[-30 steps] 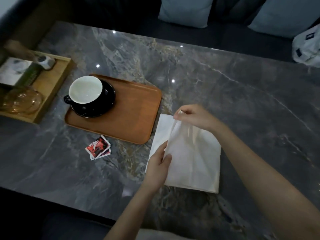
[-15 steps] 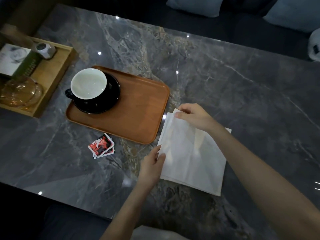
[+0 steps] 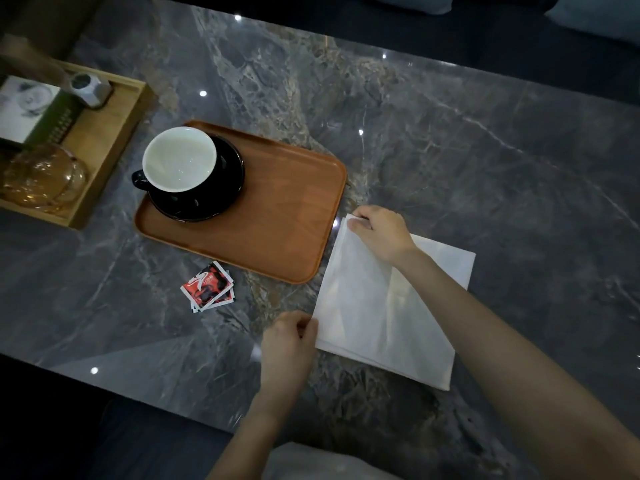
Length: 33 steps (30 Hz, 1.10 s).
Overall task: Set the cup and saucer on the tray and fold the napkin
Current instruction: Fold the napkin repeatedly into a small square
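Surface: dark grey marble-patterned table [image 3: 450, 133] with pale veins and small light reflections; dark seating with blue-grey cushions runs along its far edge.
Tray: orange-brown rectangular wooden tray with rounded corners [image 3: 277, 220] lies left of the table's middle, its right edge just beside the napkin.
Saucer: glossy black round saucer [image 3: 221, 188] sits on the tray's far-left part.
Cup: black cup with a white inside and a handle pointing left [image 3: 178, 161] stands upright on the saucer, set toward its left side; it looks empty.
Napkin: white square cloth napkin [image 3: 377, 306] lies flat on the table toward the near edge, right of the tray, with a layer folded across it so a diagonal edge shows.
Left hand: left hand [image 3: 287, 344] pinches the napkin's near-left corner between thumb and fingers.
Right hand: right hand [image 3: 379, 230] is closed narrowly on the napkin's far-left corner, pressing it down beside the tray's right edge; the forearm crosses over the cloth.
Packets: small red, black and white sachets [image 3: 207, 287] lie stacked on the table just off the tray's near edge.
Side box: pale wooden open box [image 3: 114, 133] at the table's left edge holds an amber glass dish [image 3: 41, 178], a green and white booklet [image 3: 34, 109] and a small grey faceted object [image 3: 88, 88].
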### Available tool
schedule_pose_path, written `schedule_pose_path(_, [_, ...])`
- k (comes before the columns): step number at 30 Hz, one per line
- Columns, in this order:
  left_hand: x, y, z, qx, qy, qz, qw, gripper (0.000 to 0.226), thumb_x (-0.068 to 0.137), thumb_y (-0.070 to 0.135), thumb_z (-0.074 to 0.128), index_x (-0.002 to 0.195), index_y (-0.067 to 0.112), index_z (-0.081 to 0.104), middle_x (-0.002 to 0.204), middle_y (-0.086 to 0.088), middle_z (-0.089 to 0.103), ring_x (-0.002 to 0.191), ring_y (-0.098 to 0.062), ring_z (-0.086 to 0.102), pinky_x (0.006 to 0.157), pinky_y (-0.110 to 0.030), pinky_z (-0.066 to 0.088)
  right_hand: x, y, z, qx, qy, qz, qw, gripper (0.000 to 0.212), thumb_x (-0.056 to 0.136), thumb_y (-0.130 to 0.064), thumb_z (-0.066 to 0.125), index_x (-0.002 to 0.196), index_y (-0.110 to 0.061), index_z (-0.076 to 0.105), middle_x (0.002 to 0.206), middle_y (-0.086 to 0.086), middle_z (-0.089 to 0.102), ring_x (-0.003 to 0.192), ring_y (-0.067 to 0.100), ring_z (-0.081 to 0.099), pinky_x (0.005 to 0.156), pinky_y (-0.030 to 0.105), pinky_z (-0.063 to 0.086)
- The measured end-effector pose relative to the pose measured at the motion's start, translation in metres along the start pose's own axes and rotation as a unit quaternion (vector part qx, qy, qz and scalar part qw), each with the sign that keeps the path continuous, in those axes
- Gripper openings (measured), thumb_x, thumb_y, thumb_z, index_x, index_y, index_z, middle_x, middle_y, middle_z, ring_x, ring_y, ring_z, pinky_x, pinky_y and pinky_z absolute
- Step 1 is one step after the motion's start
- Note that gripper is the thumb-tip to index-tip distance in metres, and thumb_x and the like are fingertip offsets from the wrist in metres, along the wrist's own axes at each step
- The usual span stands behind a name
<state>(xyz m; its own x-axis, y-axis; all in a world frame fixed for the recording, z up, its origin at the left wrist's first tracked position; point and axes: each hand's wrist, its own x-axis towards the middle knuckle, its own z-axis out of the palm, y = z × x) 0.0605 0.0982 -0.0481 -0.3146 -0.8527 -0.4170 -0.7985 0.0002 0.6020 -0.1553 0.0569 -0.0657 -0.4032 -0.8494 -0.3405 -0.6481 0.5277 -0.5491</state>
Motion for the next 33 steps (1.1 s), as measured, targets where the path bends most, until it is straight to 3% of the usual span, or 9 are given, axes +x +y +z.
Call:
schedule_pose_path(8, [0.01, -0.001, -0.004, 0.025, -0.023, -0.023, 0.999, 0.013, 0.079, 0.018, 0.063, 0.068, 0.011, 0.062, 0.068, -0.001, 0.064, 0.072, -0.021, 0.063, 0.062, -0.026, 0.042, -0.002, -0.002, 0.012, -0.082, 0.068, -0.03, 0.994, 0.022, 0.093, -0.027, 0.048, 0.101, -0.011, 0.06, 0.107, 0.008, 0.064, 0.102, 0.028, 0.055, 0.089, 0.039, 0.034])
schedule_pose_path(12, [0.017, 0.009, -0.005, 0.152, -0.046, -0.014, 0.987, 0.011, 0.079, 0.022, 0.062, 0.08, 0.015, 0.055, 0.093, -0.006, 0.062, 0.089, -0.028, 0.06, 0.072, -0.035, 0.047, -0.014, 0.0, 0.018, -0.105, 0.119, -0.048, 0.986, 0.027, 0.091, -0.024, 0.052, 0.115, -0.012, 0.054, 0.118, 0.008, 0.057, 0.111, 0.026, 0.048, 0.094, 0.035, 0.035])
schedule_pose_path(14, [0.02, 0.016, -0.002, 0.2, -0.023, 0.047, 0.978, 0.015, 0.08, 0.023, 0.061, 0.088, 0.013, 0.053, 0.1, -0.007, 0.056, 0.095, -0.027, 0.055, 0.073, -0.037, 0.046, -0.024, 0.004, 0.022, -0.088, 0.173, -0.073, 0.978, 0.024, 0.09, -0.016, 0.051, 0.112, -0.009, 0.057, 0.116, 0.01, 0.058, 0.109, 0.028, 0.05, 0.094, 0.033, 0.036])
schedule_pose_path(17, [0.024, 0.028, 0.017, 0.177, 0.021, 0.237, 0.955, 0.014, 0.081, 0.017, 0.054, 0.091, 0.007, 0.058, 0.096, -0.01, 0.06, 0.087, -0.028, 0.059, 0.064, -0.033, 0.049, -0.047, 0.011, 0.033, 0.013, 0.248, -0.082, 0.965, 0.022, 0.089, -0.006, 0.045, 0.102, -0.003, 0.063, 0.106, 0.014, 0.064, 0.101, 0.029, 0.057, 0.088, 0.023, 0.037])
schedule_pose_path(20, [0.037, 0.035, 0.052, 0.194, -0.025, 0.339, 0.92, 0.041, 0.083, 0.018, 0.042, 0.118, 0.002, 0.054, 0.121, -0.016, 0.06, 0.112, -0.031, 0.057, 0.094, -0.041, 0.048, -0.066, 0.008, 0.04, 0.157, 0.228, -0.009, 0.961, 0.029, 0.095, -0.006, 0.037, 0.115, -0.005, 0.059, 0.122, 0.012, 0.059, 0.118, 0.023, 0.05, 0.099, 0.014, 0.029])
schedule_pose_path(22, [0.046, 0.035, 0.069, 0.24, -0.04, 0.348, 0.905, 0.056, 0.085, 0.026, 0.036, 0.135, 0.0, 0.038, 0.14, -0.017, 0.046, 0.132, -0.031, 0.04, 0.114, -0.039, 0.02, -0.074, 0.008, 0.043, 0.186, 0.166, 0.031, 0.968, 0.039, 0.099, -0.016, 0.031, 0.134, -0.009, 0.044, 0.145, 0.006, 0.041, 0.136, 0.014, 0.031, 0.111, 0.014, 0.014])
schedule_pose_path(25, [0.053, 0.033, 0.082, 0.283, -0.043, 0.322, 0.902, 0.061, 0.086, 0.034, 0.032, 0.14, 0.004, 0.029, 0.146, -0.012, 0.038, 0.138, -0.023, 0.03, 0.113, -0.035, 0.005, -0.086, 0.025, 0.05, 0.014, 0.108, 0.005, 0.994, 0.055, 0.096, -0.034, 0.012, 0.147, -0.013, 0.02, 0.157, 0.002, 0.015, 0.145, 0.01, 0.007, 0.116, 0.026, -0.004])
schedule_pose_path(28, [0.052, 0.033, 0.084, 0.294, -0.029, 0.31, 0.904, 0.056, 0.09, 0.031, 0.026, 0.141, 0.008, 0.029, 0.148, -0.008, 0.035, 0.138, -0.02, 0.027, 0.111, -0.037, 0.009, -0.097, 0.056, 0.047, -0.131, 0.119, 0.035, 0.984, 0.064, 0.091, -0.04, 0.007, 0.147, -0.011, 0.018, 0.157, 0.006, 0.017, 0.146, 0.017, 0.011, 0.117, 0.036, 0.0])
schedule_pose_path(33, [0.052, 0.031, 0.085, 0.285, -0.014, 0.321, 0.903, 0.057, 0.093, 0.035, 0.017, 0.145, 0.013, 0.015, 0.153, 0.0, 0.011, 0.14, -0.013, 0.004, 0.112, -0.035, -0.003, -0.111, 0.105, 0.024, -0.196, 0.109, 0.097, 0.97, 0.077, 0.086, -0.054, 0.007, 0.148, -0.007, 0.005, 0.158, 0.011, 0.007, 0.146, 0.023, 0.005, 0.117, 0.038, -0.003])
